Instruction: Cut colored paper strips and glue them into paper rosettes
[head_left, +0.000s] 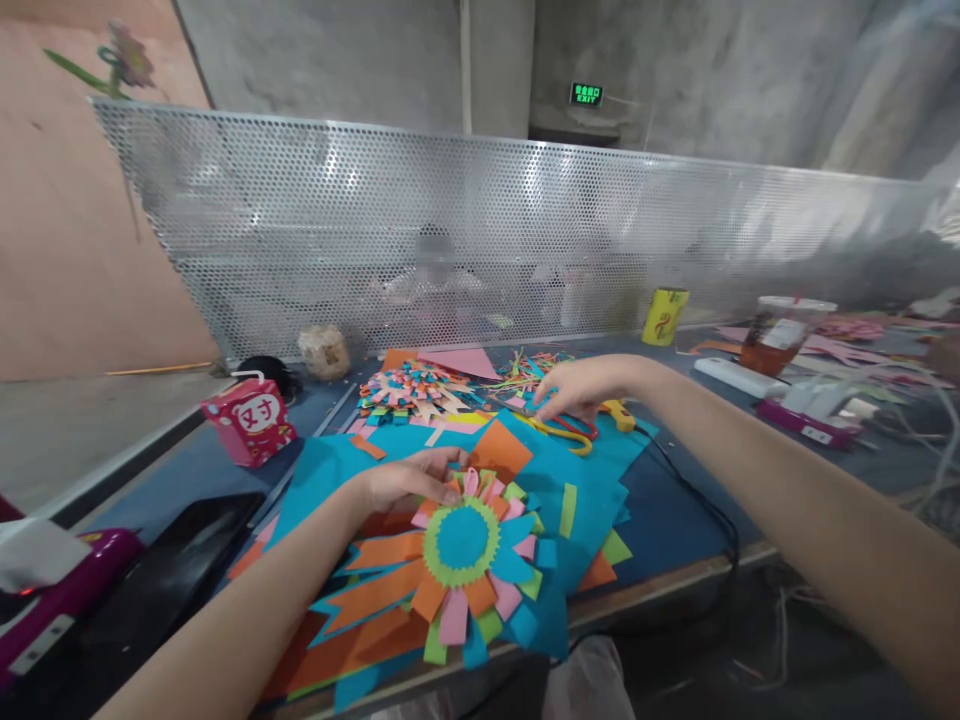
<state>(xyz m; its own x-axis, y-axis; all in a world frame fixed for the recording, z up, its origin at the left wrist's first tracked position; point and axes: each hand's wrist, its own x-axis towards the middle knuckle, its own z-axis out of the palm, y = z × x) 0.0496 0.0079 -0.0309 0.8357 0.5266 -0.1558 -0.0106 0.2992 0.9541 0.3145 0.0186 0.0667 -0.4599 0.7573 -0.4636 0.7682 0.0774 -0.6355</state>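
Note:
A round felt rosette (463,535) lies in front of me, with a blue centre, a green zigzag ring and orange, pink, green and blue loops. Orange and blue notched tails spread from its left side. My left hand (416,478) is closed on its upper edge, beside a small pink loop at the top. Farther back, my right hand (574,385) reaches down with bent fingers at the blades of yellow-and-red-handled scissors (574,437). Its fingertips are partly hidden. A yellow glue gun (619,415) with a black cord lies just right of that hand.
Blue felt sheets (330,465) and an orange piece (501,452) lie under my hands. Behind are finished-looking rosettes (420,385) and thin scraps (525,368). A pink drink carton (251,420), a phone (180,560), a tea cup (780,335) and a perforated metal screen (360,230) stand around.

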